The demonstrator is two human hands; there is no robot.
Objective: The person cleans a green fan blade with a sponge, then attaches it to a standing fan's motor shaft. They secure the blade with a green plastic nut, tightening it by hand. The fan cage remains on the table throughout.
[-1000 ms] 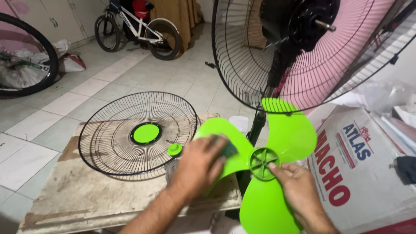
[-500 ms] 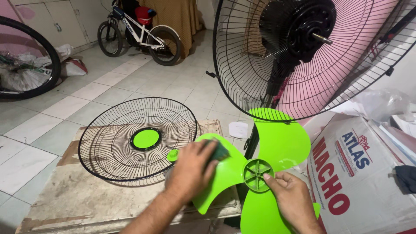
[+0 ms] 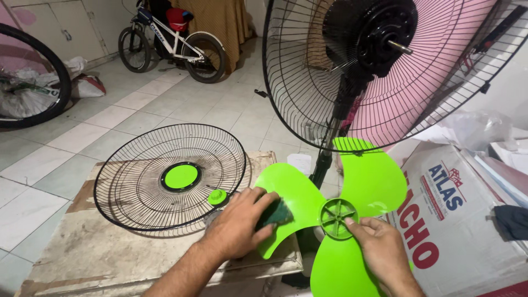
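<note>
Left hand (image 3: 236, 228): fingers curled, pressed a dark green scrub pad (image 3: 275, 212) onto the green fan blade (image 3: 341, 214).
Right hand (image 3: 382, 250): loosely pinched the blade's hub.
Nearby: front grille (image 3: 165, 176) lay left on the worn table (image 3: 99, 253); fan stand (image 3: 352, 93) stood just behind.

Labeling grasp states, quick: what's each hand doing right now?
Left hand: closed on a dark green scrub pad, pressed to the green fan blade.
Right hand: gripping the blade beside its hub.
</note>
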